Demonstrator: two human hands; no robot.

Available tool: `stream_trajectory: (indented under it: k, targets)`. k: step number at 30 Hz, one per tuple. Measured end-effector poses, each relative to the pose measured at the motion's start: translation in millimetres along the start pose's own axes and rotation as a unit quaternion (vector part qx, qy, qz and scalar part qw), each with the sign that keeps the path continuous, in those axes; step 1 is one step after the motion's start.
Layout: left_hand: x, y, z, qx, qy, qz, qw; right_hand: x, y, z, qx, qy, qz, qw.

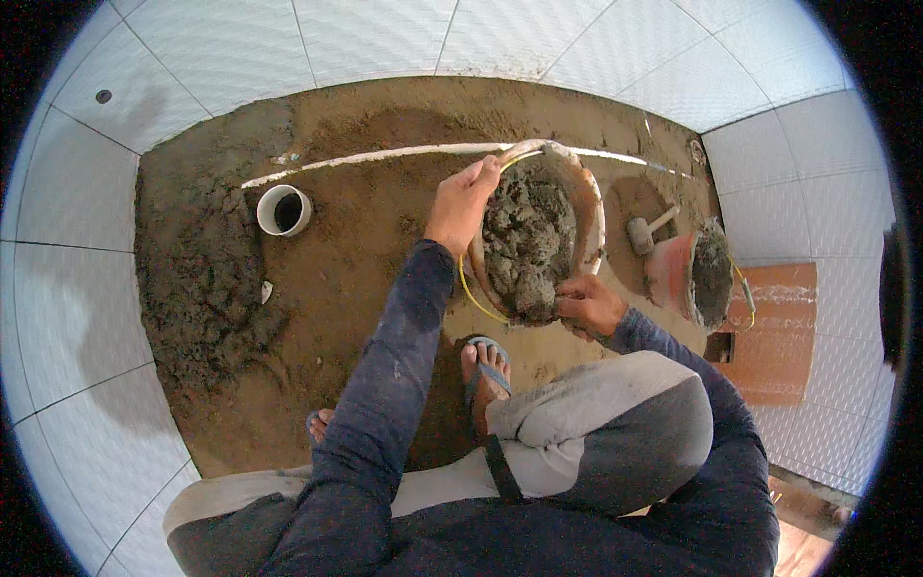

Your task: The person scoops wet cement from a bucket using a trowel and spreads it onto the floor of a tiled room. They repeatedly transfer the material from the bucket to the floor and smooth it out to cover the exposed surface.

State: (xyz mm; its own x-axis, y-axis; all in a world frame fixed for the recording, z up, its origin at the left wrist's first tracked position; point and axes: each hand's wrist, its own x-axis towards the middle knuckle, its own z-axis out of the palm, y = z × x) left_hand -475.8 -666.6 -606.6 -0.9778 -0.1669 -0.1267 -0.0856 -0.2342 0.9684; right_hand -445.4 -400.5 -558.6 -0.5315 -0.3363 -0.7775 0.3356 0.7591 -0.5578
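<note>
Bucket just right of upper centre in the frame, tilting its mouth toward the camera and carrying heaped, wet grey mortar. Grasping the upper-left rim with the left hand, probably steadying that weight. Curling the right hand at the lower-right edge beside a mortar lump, perhaps bracing opposite the left grip; not showing its fingertips, so not telling whether clasping the rim or only touching. Leaving the yellow handle hanging slack at lower left, seemingly bearing no load. Lying near at right, mallet and second bucket, apparently staying within reach. Standing at left beside rough mortar bed, white cup.
</note>
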Motion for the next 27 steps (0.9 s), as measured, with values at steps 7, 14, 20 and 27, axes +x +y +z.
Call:
stream_trajectory:
  k: [7,14,20,27]
  targets:
    - [9.3,-27.5,-16.4,0.018,-0.012,-0.031,0.999,-24.9,-26.2,-20.5,-0.039,-0.024,-0.093,0.995]
    - [16.4,-68.5,-39.3,-0.070,0.028,0.073,0.995,-39.4,-113.6,-47.2,-0.097,0.015,-0.082,0.992]
    - [10.7,-72.5,-51.3,-0.113,-0.015,-0.001,0.994,71.6,-235.0,-42.0,-0.231,-0.012,-0.223,0.947]
    - [4.3,-56.6,-46.0,-0.091,0.005,-0.007,0.996,225.1,-322.4,85.8,-0.544,0.277,-0.233,0.757]
